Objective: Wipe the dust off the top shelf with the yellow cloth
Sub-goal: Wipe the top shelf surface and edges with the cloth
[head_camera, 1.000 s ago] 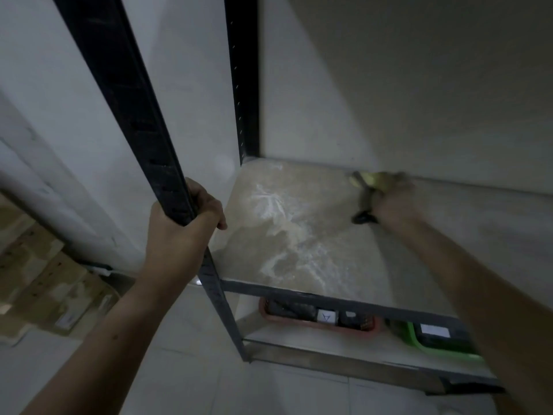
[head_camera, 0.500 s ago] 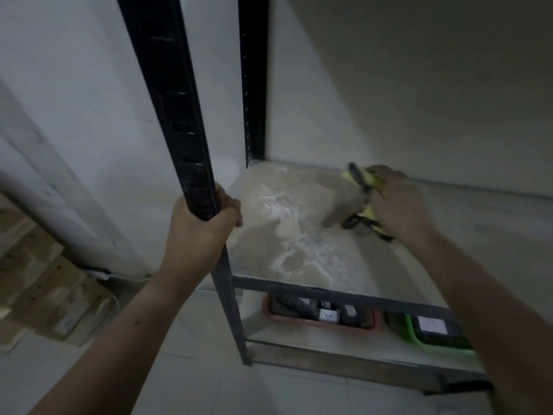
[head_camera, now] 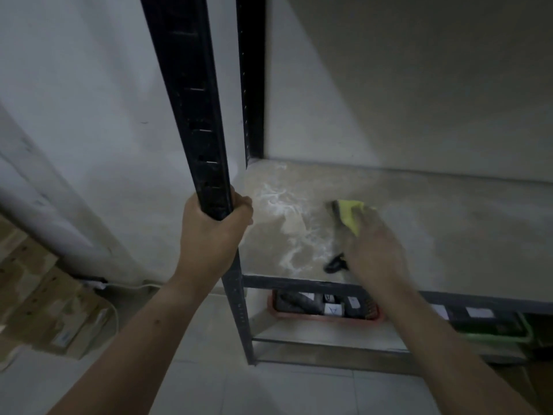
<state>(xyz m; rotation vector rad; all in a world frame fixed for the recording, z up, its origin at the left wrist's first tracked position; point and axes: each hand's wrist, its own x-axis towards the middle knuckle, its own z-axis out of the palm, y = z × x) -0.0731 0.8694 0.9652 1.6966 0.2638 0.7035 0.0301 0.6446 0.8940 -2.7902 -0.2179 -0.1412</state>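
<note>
Left hand [head_camera: 214, 232] grips the black post [head_camera: 191, 115]; right hand [head_camera: 374, 253] holds the yellow cloth [head_camera: 351, 215] on the dusty top shelf [head_camera: 463, 235]

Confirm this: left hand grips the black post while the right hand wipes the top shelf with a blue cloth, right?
No: the head view shows the cloth is yellow, not blue. The left hand does grip the black post, and the right hand wipes the top shelf with it.

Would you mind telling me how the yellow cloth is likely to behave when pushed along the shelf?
Probably floppy: the yellow cloth creases under the right hand. Likely light, since one hand handles it; it may bunch up.
</note>
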